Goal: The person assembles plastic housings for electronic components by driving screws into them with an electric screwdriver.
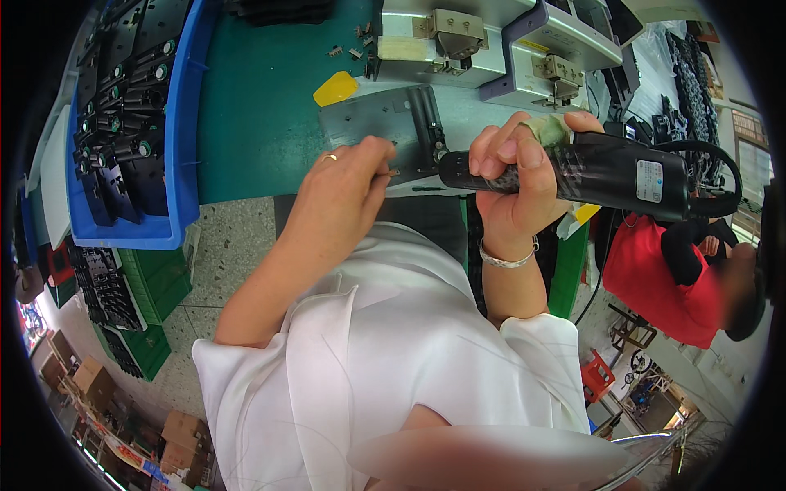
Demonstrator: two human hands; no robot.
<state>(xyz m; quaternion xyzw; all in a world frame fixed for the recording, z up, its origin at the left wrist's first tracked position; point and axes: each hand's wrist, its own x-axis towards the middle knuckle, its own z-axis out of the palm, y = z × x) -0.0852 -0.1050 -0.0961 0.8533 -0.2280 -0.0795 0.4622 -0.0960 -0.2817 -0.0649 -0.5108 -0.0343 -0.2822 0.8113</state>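
My right hand is wrapped round a black electric screwdriver, held nearly level, its narrow end toward the left. That end is beside the lower right corner of a flat dark panel lying on the bench. Along the panel's right side runs a black ribbed strip. My left hand, a ring on one finger, is closed in a pinch over the panel's lower edge. A tiny metallic bit shows at its fingertips, too small to name. A pale green wrap sits on the screwdriver near my right fingers.
A blue bin of black assemblies stands left on the green bench. Small loose parts and a yellow piece lie beyond the panel. Two metal fixtures stand behind. A cable loops right; a person in red sits there.
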